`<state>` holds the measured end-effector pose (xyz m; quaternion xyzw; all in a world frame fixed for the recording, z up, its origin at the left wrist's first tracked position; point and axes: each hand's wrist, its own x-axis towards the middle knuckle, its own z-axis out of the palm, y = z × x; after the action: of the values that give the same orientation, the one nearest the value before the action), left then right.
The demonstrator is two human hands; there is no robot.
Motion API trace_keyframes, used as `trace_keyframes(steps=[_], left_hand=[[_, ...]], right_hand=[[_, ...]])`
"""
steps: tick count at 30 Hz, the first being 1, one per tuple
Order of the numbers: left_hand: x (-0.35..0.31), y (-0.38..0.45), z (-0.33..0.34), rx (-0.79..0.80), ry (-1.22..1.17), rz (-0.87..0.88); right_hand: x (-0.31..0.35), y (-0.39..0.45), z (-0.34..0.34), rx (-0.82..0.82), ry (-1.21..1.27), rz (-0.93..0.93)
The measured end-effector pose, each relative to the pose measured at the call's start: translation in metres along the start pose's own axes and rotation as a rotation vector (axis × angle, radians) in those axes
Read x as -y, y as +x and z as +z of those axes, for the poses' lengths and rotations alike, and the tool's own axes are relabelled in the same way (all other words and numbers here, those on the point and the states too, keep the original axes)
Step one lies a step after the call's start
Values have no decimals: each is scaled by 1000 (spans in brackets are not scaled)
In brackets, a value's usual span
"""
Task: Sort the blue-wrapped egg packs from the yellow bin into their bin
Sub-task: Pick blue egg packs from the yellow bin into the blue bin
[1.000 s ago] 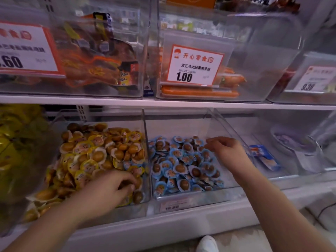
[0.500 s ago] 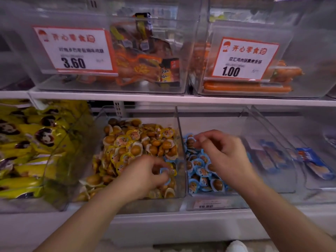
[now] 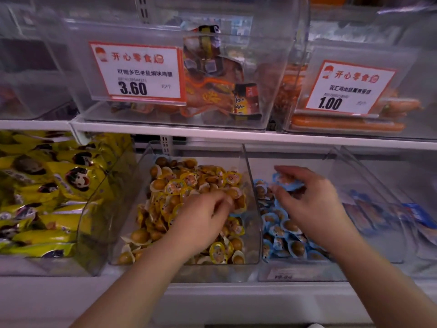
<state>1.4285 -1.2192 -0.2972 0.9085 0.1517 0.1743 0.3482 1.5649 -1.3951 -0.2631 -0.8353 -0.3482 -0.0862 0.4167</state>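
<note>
Blue-wrapped egg pack (image 3: 287,182), one, pinched in right hand (image 3: 312,204) over blue bin (image 3: 295,268). Left hand (image 3: 203,216) fingers curled down in yellow bin (image 3: 254,233); grip unclear. Two bins side by side near lower shelf's (image 3: 212,294) front edge, packs too many to count.

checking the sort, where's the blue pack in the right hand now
Head view, right of centre: the right hand pinches a blue pack over the blue bin.

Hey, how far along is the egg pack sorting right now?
Done: the blue bin already holds many blue packs. In hand: the right hand pinches a blue pack above it. Left: the left hand digs in the yellow bin, where blue wrapping shows.
</note>
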Motion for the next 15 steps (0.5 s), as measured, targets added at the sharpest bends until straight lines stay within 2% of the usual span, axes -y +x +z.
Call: trace_keyframes(steps=[2,4,7,10,12,15], left_hand=[[14,4,12,155,333,83],[22,7,26,194,500,187],[27,14,39,138,561,140],[28,20,46,146,622,75],[27,25,46,188,627,38],[26,29,43,345,635,-13]], right_hand=[[-14,1,-2,58,-140,78],[-16,-3,1,54,-178,53],[-8,-10,8,66,-128,-32],[-3,-13,16,113,-88,-88],[-3,-14,19,134,-81,-107],[-5,-14,21,150,-87,-123]])
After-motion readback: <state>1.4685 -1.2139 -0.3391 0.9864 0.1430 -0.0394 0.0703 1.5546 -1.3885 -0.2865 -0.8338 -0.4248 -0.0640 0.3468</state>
